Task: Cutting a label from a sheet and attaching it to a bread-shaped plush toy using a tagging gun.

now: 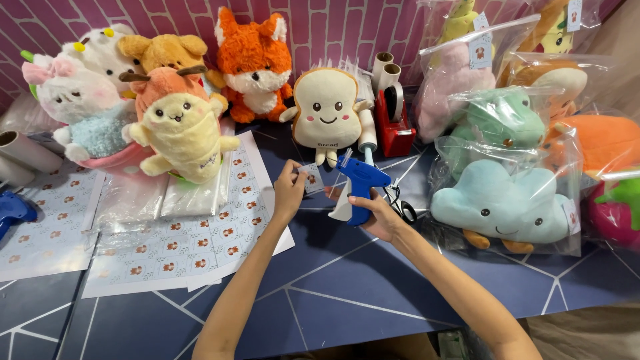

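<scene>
**Tag Meeting Tagging Gun Mid-Tabletop**

The left hand (288, 192) is pinching a small paper tag (311, 179), its grip narrowed on the tag's near edge. The right hand (375, 215) is wrapping its grip fully around the handle of a blue tagging gun (359, 184), needle pointing up toward the tag. Both are hovering over the middle of the dark tabletop (347, 280), just in front of a toast-shaped plush (327, 110) standing near the far edge.

Both forearms are showing bare, no sleeves reaching the wrists; left grip (288, 193) and right grip (378, 215) wearing nothing.
</scene>
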